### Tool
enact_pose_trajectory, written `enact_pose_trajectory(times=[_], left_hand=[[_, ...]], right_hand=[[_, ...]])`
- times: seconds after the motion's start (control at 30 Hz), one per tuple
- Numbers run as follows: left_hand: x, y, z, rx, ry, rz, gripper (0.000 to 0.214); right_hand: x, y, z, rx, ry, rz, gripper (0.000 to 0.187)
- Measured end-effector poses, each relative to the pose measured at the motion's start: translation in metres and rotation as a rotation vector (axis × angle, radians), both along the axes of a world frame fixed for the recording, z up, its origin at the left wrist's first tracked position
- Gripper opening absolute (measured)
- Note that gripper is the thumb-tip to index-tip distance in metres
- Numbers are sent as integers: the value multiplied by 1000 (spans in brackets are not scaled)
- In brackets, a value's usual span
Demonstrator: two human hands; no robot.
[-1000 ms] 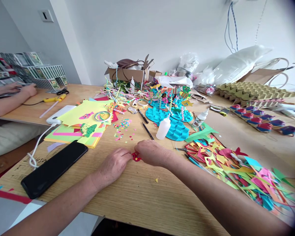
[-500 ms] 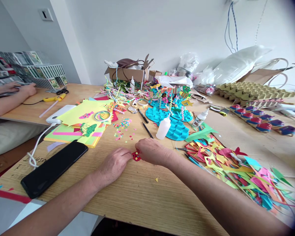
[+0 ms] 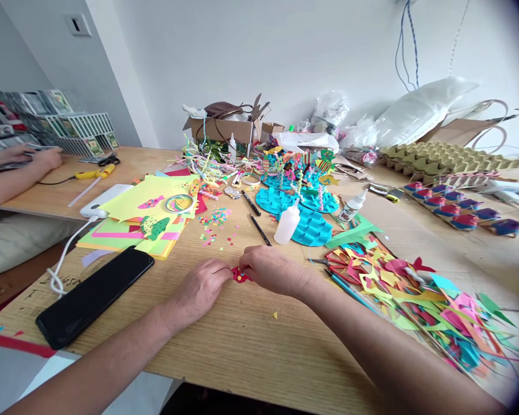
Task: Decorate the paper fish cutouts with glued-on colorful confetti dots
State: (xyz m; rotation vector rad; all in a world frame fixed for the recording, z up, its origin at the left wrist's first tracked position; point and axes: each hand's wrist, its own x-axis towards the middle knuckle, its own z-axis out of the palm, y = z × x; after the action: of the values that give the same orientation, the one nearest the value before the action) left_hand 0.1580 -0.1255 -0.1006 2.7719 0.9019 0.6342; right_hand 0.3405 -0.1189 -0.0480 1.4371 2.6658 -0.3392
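A small red paper cut-out with coloured dots (image 3: 239, 276) lies on the wooden table (image 3: 242, 346) between my two hands. My left hand (image 3: 201, 288) rests on the table with fingers curled, its fingertips against the cut-out's left edge. My right hand (image 3: 270, 268) is curled over the cut-out's right side, fingertips pinched down on it. Most of the cut-out is hidden under the fingers.
A black phone (image 3: 93, 297) lies at the left, by stacked coloured paper (image 3: 149, 216) and a tape ring (image 3: 179, 203). A glue bottle (image 3: 286, 223), pencils, blue paper scales (image 3: 311, 227) and a heap of paper scraps (image 3: 415, 294) lie ahead and right. Another person's arm (image 3: 12, 170) is far left.
Both hands stay on the red cut-out; the right hand's fingers have shifted slightly over it. The view has nudged a little.
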Motion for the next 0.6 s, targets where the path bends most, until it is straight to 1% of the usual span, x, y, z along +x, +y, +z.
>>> enact_pose_trajectory(times=[0.2,0.37,0.6], left_hand=[[0,0,0,-13,-19,-10,31],[-1,0,0,-8,-25,-11,29],[0,0,1,10,-8,-6,28]], right_hand=[[0,-2,1,-15,8,-27,23],[0,-2,1,-26,1,-31,22],[1,-1,-1,-1,13,-43,22]])
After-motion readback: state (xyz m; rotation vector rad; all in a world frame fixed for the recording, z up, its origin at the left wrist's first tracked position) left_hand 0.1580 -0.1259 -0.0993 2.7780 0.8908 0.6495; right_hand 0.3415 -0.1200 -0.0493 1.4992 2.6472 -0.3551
